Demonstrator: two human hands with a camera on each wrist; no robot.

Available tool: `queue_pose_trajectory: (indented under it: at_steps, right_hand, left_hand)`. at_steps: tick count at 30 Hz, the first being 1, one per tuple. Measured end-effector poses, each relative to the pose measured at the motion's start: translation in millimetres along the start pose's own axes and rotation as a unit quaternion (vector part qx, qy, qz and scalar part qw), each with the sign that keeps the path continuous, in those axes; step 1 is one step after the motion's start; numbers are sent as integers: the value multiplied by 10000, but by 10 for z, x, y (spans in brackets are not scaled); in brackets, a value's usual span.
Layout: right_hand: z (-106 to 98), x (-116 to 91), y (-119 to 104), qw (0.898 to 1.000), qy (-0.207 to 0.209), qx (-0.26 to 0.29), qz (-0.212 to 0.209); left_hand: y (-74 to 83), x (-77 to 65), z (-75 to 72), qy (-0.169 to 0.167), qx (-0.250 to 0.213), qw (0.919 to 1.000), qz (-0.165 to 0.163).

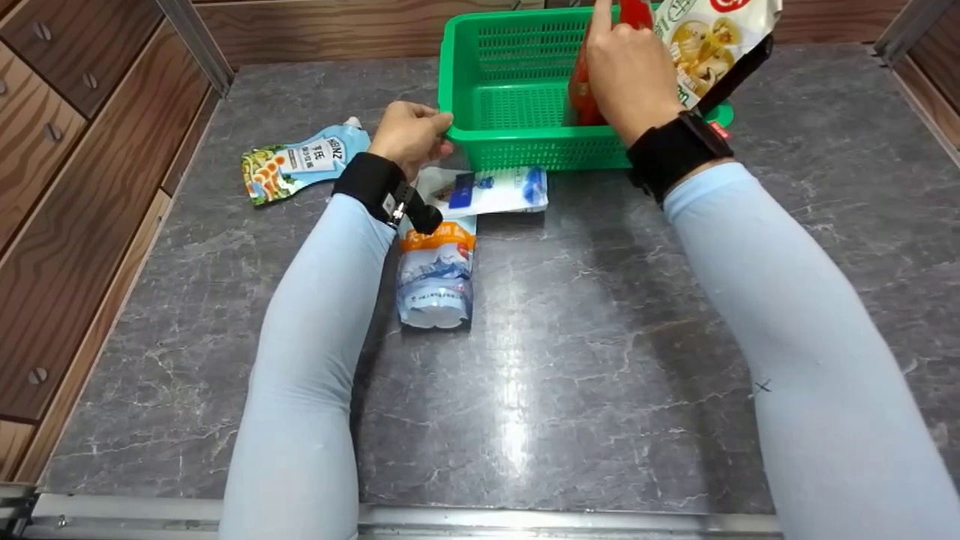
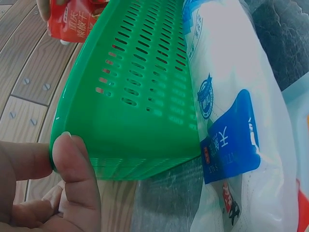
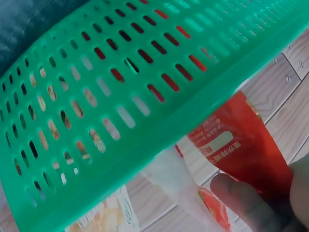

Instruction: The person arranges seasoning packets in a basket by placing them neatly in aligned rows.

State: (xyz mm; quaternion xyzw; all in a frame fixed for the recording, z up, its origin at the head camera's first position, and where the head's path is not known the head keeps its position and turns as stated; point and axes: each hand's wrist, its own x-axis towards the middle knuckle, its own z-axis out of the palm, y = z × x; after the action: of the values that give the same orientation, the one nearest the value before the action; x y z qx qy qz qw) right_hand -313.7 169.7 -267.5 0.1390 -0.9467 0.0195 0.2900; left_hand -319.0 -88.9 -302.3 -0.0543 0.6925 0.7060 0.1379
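Observation:
At the left front corner of a green plastic basket (image 1: 540, 136), my left hand (image 1: 409, 141) pinches the rim between thumb and fingers. The left wrist view shows the thumb (image 2: 72, 157) lying over that rim. My right hand (image 1: 634, 79) grips a red printed pouch (image 3: 241, 140), which stands upright inside the basket. Beside this hand, a cream food bag (image 1: 709, 49) with a picture of food leans in the basket's right end. Just below the left hand lies a white bag with a blue label (image 1: 499, 189), against the basket's front.
A blue and orange pouch (image 1: 436, 274) lies partly under the white bag. Farther left, a light blue Heinz pouch (image 1: 307, 159) with a white cap rests on the grey marbled table (image 1: 585, 375). Wood-patterned panels (image 1: 322, 30) border the table at back and sides.

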Motion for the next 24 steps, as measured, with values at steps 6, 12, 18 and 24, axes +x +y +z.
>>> queue_pose_trajectory:
  at_steps: [6,12,18,24]
  right_hand:
    - [14,14,-22,9983,-326,368,302]
    - [53,37,-57,9981,-309,351,407]
    - [75,62,-65,9981,-216,246,526]
    - [52,53,-65,9973,-262,308,615]
  left_hand:
    - [9,-2,-3,39,-59,10000,-63]
    - [16,-9,12,118,-7,9998,-131]
    - [22,-14,32,97,-50,9998,-156]
    - [4,-20,36,68,-56,9999,-88]
